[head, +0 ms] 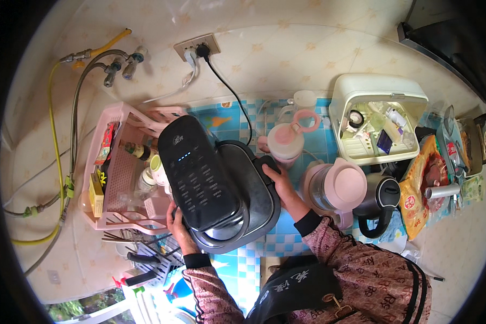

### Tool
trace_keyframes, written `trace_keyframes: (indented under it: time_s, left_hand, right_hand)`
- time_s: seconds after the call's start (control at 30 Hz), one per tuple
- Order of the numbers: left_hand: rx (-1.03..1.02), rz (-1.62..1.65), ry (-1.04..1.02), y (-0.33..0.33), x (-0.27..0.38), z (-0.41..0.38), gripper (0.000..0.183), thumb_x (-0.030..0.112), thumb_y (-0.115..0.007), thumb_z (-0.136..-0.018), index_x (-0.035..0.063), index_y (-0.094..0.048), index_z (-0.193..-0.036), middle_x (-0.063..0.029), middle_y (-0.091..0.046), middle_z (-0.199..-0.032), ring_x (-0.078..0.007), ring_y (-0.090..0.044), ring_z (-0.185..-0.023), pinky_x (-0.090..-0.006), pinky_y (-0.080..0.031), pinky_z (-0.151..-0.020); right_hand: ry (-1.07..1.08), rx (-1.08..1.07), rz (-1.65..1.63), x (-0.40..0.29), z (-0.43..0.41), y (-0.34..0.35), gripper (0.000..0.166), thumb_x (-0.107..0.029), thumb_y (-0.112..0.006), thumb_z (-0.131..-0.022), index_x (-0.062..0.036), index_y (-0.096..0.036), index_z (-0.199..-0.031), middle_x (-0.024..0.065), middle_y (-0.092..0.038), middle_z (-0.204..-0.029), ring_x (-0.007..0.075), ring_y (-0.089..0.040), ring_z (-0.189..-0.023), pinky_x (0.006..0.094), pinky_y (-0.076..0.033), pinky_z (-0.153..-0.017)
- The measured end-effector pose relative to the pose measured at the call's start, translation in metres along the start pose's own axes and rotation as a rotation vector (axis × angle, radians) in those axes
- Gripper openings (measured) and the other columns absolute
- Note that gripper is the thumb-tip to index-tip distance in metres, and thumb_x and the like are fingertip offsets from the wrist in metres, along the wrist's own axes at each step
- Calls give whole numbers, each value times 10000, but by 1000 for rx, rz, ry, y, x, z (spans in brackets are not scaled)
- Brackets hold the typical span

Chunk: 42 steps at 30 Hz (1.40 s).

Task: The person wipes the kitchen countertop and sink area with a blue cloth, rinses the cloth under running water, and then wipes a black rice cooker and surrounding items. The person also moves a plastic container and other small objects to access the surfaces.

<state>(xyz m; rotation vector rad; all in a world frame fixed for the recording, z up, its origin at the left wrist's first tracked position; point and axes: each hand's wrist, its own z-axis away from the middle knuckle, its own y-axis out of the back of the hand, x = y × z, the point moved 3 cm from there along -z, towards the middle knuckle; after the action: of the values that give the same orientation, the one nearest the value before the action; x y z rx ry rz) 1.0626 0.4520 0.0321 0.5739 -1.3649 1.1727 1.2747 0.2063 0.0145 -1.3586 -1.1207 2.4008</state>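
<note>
A black electric kitchen appliance (251, 198) sits at an angle between my hands. Its raised control panel (200, 174) carries lit indicators and printed writing, and a curved handle (245, 222) is at the near end. My left hand (180, 227) holds its left side, with part of the fingers hidden beneath the edge. On the opposite side, my right hand (281, 184) grips a black side handle (267, 167). I cannot tell whether the appliance rests fully on the blue-and-white checked surface (275, 243) or is lifted.
Left of the appliance is a pink plastic basket (101, 170) holding bottles and packets. A pink-lidded jug (285, 141), a pink kettle (336, 186) and a black kettle (378, 194) stand to the right. Behind them is a white storage box (378, 87). A black plug (203, 50) fills one wall socket.
</note>
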Motion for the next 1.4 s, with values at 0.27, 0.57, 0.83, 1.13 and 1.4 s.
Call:
trace_keyframes:
  time_s: [0.27,0.57,0.83,1.13,1.4]
  left_hand:
    - [-46,-169,1,0,0,-34,318,63,-623,-910,-21,-613,-1217,-82,-654,-1130,-178,-611,-1018,-287,-487,-917]
    - [-322,-343,-187,-31,4,-94,365,66,-686,-859,-1,-643,-1216,-74,-669,-1142,-165,-598,-1044,-279,-449,-959]
    - [143,-514,-398,18,23,44,357,110,-617,-963,-37,-537,-1279,-103,-595,-1173,-181,-549,-1039,-303,-434,-947]
    - [-121,-602,-779,-33,38,213,202,10,-573,-950,-21,-541,-1148,-126,-570,-1140,-192,-563,-934,-311,-477,-820]
    - [-606,-691,-796,-285,-55,159,557,43,-658,-845,-39,-441,-1351,-257,-479,-1336,-438,-439,-1267,-490,-334,-1086]
  right_hand:
    - [227,138,185,9,-5,7,361,-269,-667,-924,-15,-631,-1178,50,-653,-1123,159,-583,-1018,303,-441,-911]
    - [356,273,219,17,3,19,462,-317,-636,-953,4,-570,-1279,86,-636,-1172,166,-569,-1076,300,-435,-939]
    - [664,349,758,-9,91,3,428,-191,-609,-950,12,-500,-1311,127,-572,-1256,259,-551,-1110,366,-415,-985]
    - [1052,196,1387,-274,142,-108,168,-73,-650,-873,-6,-636,-1026,115,-663,-987,197,-661,-865,333,-536,-728]
    - [580,-68,2517,-302,-78,-31,194,-102,-591,-809,-33,-703,-952,166,-687,-968,347,-662,-954,458,-540,-810]
